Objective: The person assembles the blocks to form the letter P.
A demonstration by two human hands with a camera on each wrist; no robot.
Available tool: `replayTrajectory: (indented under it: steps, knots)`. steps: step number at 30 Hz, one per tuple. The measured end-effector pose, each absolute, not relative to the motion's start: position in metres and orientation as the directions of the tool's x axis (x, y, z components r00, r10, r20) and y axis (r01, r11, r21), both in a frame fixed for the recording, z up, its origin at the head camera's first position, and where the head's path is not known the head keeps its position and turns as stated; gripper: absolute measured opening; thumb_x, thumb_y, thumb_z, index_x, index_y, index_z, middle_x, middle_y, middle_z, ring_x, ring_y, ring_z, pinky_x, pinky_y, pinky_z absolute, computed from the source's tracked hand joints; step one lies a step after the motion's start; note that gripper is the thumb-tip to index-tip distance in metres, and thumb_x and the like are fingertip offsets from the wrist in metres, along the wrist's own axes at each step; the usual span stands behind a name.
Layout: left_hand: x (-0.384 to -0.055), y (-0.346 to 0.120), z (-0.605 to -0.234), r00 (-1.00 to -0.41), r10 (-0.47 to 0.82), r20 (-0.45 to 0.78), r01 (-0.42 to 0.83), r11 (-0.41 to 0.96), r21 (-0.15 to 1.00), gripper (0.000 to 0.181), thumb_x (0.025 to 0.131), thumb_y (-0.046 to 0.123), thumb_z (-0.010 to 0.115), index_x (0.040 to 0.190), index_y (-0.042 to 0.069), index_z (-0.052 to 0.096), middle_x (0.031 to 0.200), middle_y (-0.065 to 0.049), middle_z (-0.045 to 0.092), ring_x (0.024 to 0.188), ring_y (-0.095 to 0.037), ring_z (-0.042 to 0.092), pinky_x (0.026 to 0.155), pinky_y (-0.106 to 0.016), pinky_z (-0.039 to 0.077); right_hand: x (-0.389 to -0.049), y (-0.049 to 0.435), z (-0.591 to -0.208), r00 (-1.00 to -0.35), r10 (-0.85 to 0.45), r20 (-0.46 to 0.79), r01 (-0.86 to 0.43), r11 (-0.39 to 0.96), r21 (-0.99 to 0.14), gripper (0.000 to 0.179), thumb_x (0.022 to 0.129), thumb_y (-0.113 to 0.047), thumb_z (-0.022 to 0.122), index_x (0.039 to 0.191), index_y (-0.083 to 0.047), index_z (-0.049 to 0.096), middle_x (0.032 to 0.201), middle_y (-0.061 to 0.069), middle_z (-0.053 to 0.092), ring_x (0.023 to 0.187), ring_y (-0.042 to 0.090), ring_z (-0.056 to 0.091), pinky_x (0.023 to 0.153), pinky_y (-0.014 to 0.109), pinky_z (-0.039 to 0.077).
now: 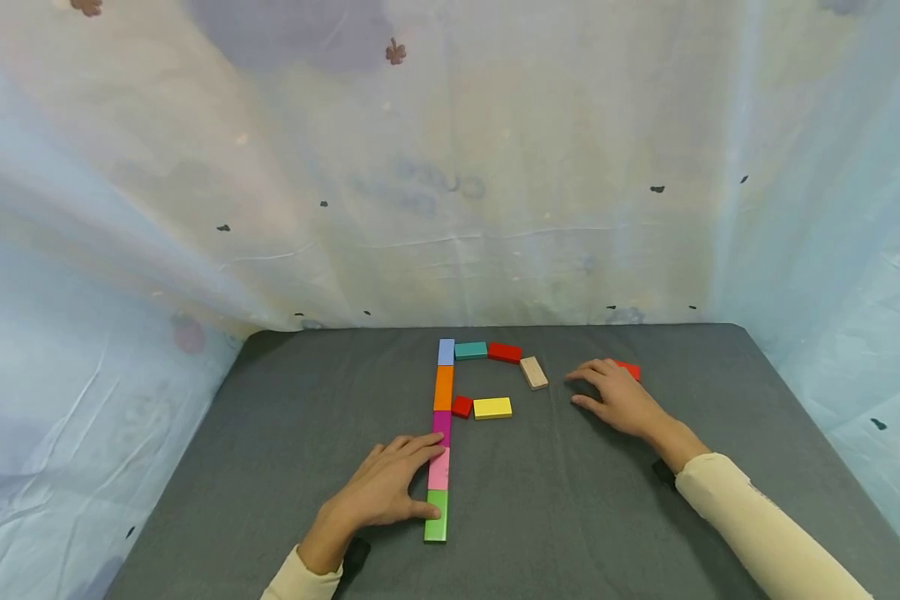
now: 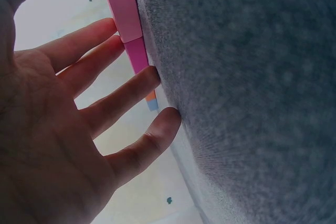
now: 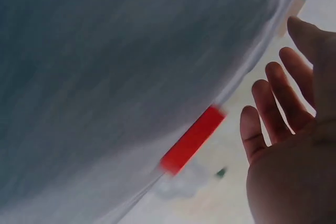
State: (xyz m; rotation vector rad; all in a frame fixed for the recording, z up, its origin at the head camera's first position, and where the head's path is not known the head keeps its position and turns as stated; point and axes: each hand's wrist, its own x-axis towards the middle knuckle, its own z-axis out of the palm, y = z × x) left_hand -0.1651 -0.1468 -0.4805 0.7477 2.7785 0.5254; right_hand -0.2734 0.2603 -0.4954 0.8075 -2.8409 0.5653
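My left hand point(image 1: 384, 483) lies along the left side of a straight column of coloured blocks. Its fingertips touch the magenta block point(image 1: 441, 427) and the pink block point(image 1: 438, 470), and its thumb rests on the green block point(image 1: 436, 517). In the left wrist view its fingers are spread and gently bent beside the pink block point(image 2: 123, 8). Farther right, my right hand point(image 1: 621, 400) is over the grey cloth with loosely bent fingers and nothing in them. Just beyond it a red block point(image 1: 630, 370) is partly hidden; the right wrist view shows this red block point(image 3: 193, 140) apart from the fingers.
Orange point(image 1: 444, 388) and light blue point(image 1: 446, 352) blocks continue the column away from me. Teal point(image 1: 471, 351), red point(image 1: 505, 353) and bare wooden point(image 1: 534, 373) blocks curve right from its top. A small red block point(image 1: 462, 407) and a yellow block point(image 1: 492, 408) sit lower. Patterned curtains point(image 1: 495, 167) surround the table.
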Motion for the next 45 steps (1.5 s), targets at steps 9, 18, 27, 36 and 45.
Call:
replayTrajectory:
  steps: [9, 18, 27, 36, 45]
  knots:
    - [-0.166, -0.147, -0.48, -0.851, 0.51, -0.123, 0.43, 0.812, 0.396, 0.089, 0.072, 0.054, 0.084, 0.148, 0.027, 0.048, 0.158, 0.009, 0.039, 0.138, -0.023, 0.043, 0.107, -0.068, 0.034, -0.284, 0.31, -0.497, -0.885, -0.382, 0.266, -0.454, 0.834, -0.313, 0.04, 0.091, -0.021, 0.073, 0.126, -0.005, 0.065, 0.133, 0.022, 0.056, 0.121, 0.043, 0.048, 0.098, 0.065, 0.037]
    - [-0.165, -0.146, -0.48, -0.85, 0.513, -0.119, 0.43, 0.807, 0.405, 0.089, 0.072, 0.054, 0.084, 0.148, 0.026, 0.048, 0.158, 0.008, 0.039, 0.138, -0.023, 0.042, 0.107, -0.07, 0.032, -0.28, 0.325, -0.495, -0.919, -0.318, 0.233, -0.382, 0.866, -0.324, 0.041, 0.093, -0.021, 0.07, 0.128, -0.002, 0.063, 0.134, 0.027, 0.054, 0.121, 0.048, 0.05, 0.094, 0.068, 0.037]
    - [-0.165, -0.147, -0.481, -0.85, 0.513, -0.119, 0.434, 0.81, 0.395, 0.089, 0.072, 0.055, 0.084, 0.148, 0.027, 0.048, 0.158, 0.009, 0.039, 0.138, -0.022, 0.042, 0.106, -0.069, 0.033, -0.27, 0.319, -0.5, -0.925, -0.313, 0.216, -0.374, 0.851, -0.369, 0.043, 0.094, -0.021, 0.069, 0.131, -0.002, 0.06, 0.136, 0.022, 0.049, 0.104, 0.035, 0.062, 0.089, 0.06, 0.046]
    - [-0.165, -0.147, -0.48, -0.849, 0.514, -0.124, 0.432, 0.81, 0.396, 0.088, 0.072, 0.054, 0.084, 0.148, 0.027, 0.048, 0.159, 0.009, 0.039, 0.138, -0.022, 0.042, 0.106, -0.066, 0.035, -0.272, 0.301, -0.503, -0.884, -0.4, 0.242, -0.466, 0.798, -0.383, 0.041, 0.095, -0.012, 0.066, 0.134, -0.004, 0.057, 0.136, 0.018, 0.05, 0.095, 0.025, 0.06, 0.078, 0.047, 0.051]
    - [-0.165, -0.146, -0.479, -0.855, 0.503, -0.128, 0.422, 0.816, 0.394, 0.089, 0.072, 0.054, 0.084, 0.148, 0.027, 0.048, 0.158, 0.008, 0.04, 0.138, -0.022, 0.042, 0.107, -0.068, 0.033, -0.291, 0.302, -0.5, -0.903, -0.379, 0.202, -0.429, 0.822, -0.376, 0.048, 0.095, -0.021, 0.068, 0.137, -0.003, 0.055, 0.141, 0.024, 0.045, 0.124, 0.044, 0.05, 0.099, 0.062, 0.043]
